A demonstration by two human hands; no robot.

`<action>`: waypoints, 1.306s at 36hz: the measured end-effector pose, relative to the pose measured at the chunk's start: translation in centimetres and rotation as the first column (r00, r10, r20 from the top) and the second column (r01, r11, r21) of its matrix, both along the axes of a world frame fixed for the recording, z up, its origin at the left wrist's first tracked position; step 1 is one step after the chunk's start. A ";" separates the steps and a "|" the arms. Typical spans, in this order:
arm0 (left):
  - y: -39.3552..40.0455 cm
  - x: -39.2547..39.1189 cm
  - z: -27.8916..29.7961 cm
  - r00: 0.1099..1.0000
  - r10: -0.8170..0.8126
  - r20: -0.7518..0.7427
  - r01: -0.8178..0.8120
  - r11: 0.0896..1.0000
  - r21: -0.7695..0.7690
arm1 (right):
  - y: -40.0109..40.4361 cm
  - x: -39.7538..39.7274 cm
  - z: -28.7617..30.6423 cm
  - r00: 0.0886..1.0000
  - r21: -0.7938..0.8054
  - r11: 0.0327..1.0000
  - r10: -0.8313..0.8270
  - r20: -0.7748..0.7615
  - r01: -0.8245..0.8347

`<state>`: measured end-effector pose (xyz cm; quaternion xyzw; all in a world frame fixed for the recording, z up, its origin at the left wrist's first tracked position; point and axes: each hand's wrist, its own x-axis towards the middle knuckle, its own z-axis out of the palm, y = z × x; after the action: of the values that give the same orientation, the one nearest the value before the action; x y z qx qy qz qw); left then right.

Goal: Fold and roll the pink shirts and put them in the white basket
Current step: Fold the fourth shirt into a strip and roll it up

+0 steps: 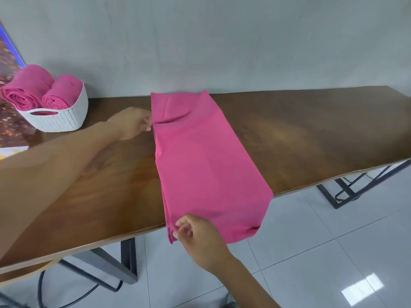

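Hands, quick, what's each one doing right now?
Left hand: pinches the pink shirt at its far left edge.
Right hand: pinches the shirt's near edge.

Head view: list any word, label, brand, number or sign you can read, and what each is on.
No readable text anywhere.
Picture panel at far left: only a blurred image, no legible lettering.
Pink shirt, white basket, rolled shirts and table: no labels or print visible.

Left forearm blurred and cut by left edge, shirt hem hanging past table front, table's right end out of frame, basket base partly hidden.
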<state>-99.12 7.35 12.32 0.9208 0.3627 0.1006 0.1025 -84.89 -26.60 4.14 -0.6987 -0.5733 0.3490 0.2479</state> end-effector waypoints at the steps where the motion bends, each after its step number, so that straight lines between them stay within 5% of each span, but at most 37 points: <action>1: -0.3 -0.4 -0.7 1.000 0.011 -0.003 -0.011 1.000 -0.006 | -0.1 0.1 -0.2 1.000 -0.007 1.000 0.007 0.007 -0.007; 15: -5.2 -0.9 -6.6 0.995 -0.012 0.097 0.022 0.995 -0.098 | -0.6 3.6 -1.5 0.997 0.036 0.999 -0.040 0.059 0.038; 24: -10.2 2.6 -8.4 0.988 0.002 0.156 -0.002 1.000 -0.004 | -1.5 7.8 -1.0 0.998 0.039 0.997 -0.064 0.016 0.064; 32: -17.3 7.9 -10.5 0.981 0.026 0.192 -0.012 0.997 -0.072 | -4.0 13.3 -1.6 0.997 -0.017 0.997 -0.075 0.000 0.075; 47: -23.8 14.4 -13.4 0.992 0.122 -0.036 -0.121 0.992 0.036 | -7.0 25.1 -9.5 0.956 -0.141 0.952 -0.249 0.158 0.271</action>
<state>-84.71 -16.49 -1.09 0.9002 0.4184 0.0950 0.0739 -59.75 -33.60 -5.35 -0.8085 -0.4618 0.3090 0.1940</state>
